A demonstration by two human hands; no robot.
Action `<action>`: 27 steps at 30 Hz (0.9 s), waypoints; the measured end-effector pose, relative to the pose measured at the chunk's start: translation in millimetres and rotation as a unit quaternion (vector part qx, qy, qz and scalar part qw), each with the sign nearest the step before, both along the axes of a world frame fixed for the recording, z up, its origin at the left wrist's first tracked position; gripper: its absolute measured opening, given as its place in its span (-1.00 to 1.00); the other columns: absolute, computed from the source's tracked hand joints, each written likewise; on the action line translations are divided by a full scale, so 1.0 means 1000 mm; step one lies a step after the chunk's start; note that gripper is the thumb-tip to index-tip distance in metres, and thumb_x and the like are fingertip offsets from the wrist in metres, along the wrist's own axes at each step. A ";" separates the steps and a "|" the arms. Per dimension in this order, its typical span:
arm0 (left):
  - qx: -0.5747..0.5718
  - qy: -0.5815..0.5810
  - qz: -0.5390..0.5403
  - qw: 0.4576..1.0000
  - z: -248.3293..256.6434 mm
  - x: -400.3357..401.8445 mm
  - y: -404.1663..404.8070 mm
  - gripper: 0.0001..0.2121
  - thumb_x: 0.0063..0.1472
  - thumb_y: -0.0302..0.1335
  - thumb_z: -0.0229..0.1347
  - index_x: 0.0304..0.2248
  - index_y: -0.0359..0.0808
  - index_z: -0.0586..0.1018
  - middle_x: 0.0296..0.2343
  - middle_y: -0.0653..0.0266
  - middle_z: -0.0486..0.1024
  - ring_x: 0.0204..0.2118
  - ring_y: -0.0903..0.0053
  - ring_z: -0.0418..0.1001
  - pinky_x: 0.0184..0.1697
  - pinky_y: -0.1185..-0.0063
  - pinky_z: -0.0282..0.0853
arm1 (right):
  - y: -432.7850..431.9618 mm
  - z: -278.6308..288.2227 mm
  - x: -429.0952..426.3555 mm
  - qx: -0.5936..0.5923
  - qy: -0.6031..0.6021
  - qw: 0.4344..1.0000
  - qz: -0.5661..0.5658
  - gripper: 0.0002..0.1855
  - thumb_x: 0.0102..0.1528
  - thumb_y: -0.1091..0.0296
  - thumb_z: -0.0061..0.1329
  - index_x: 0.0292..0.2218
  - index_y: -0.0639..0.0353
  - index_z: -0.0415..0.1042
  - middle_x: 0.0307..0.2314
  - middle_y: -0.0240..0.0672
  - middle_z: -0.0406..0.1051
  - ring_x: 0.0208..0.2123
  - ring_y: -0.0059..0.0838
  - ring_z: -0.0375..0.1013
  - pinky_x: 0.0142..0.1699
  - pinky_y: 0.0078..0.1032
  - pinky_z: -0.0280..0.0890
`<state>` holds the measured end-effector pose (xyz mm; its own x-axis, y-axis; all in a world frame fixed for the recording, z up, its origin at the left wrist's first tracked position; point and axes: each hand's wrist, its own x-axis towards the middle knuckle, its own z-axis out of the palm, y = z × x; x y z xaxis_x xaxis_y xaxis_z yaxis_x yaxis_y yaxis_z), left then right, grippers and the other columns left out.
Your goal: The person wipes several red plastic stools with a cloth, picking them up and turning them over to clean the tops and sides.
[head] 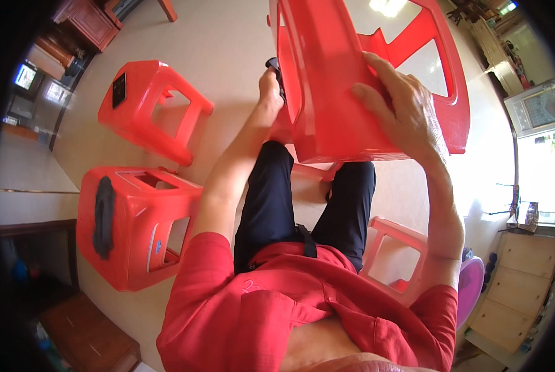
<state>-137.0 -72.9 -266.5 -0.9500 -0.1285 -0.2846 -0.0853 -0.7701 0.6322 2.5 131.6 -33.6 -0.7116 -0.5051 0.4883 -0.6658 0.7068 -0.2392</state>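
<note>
A red plastic stool [335,107] is tilted in front of me, above my knees. My right hand [410,107] grips it, with thumb and forefinger on the outer face and the other fingers partly hidden. At the stool's left side, my left hand [271,90] holds a black item [272,63], perhaps a cloth. Most of that item is hidden behind the hand and the stool, so I cannot tell whether it touches the plastic.
Two red stools lie on their sides at my left: one with a dark rectangular patch [153,107], one with a black smear [133,228]. Another red stool [398,237] stands by my right thigh. A purple round object [470,288] and a wooden cabinet [514,288] are farther right.
</note>
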 end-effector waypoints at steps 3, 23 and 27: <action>-0.044 0.026 0.008 0.999 0.003 -0.044 -0.037 -0.72 0.26 -0.36 -0.27 -0.21 -0.35 0.38 -0.30 0.19 0.43 -0.29 0.45 0.45 -0.25 0.53 0.47 | -0.008 0.004 0.003 0.008 -0.002 1.000 0.007 -0.55 0.06 0.07 -0.08 -0.16 0.27 0.31 -0.56 -0.10 0.43 -0.49 -0.19 0.45 -0.34 -0.34 0.31; -0.716 0.377 0.132 0.573 0.231 -0.030 -0.004 -0.61 0.02 -0.41 0.07 -0.16 -0.47 0.45 -0.10 -0.10 0.35 0.00 0.19 0.28 0.07 0.48 0.15 | -0.002 0.004 -0.003 0.015 -0.035 0.999 -0.017 -0.50 0.07 0.05 -0.09 -0.10 0.29 0.31 -0.42 -0.07 0.44 -0.36 -0.18 0.43 -0.18 -0.34 0.25; -0.729 0.324 0.117 0.591 0.240 -0.043 -0.016 -0.63 0.12 -0.36 -0.03 -0.13 -0.46 0.44 -0.09 -0.09 0.34 0.03 0.21 0.25 0.10 0.50 0.11 | -0.002 0.003 -0.003 0.006 -0.067 0.998 -0.015 -0.52 0.08 0.05 -0.10 -0.14 0.31 0.32 -0.47 -0.05 0.42 -0.42 -0.16 0.41 -0.26 -0.35 0.26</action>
<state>-180.4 -89.0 -26.3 -0.7066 0.0625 0.7048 0.5398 0.6916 0.4799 -0.7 129.1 -30.4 -0.7845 -0.4878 0.3829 -0.6075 0.7288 -0.3160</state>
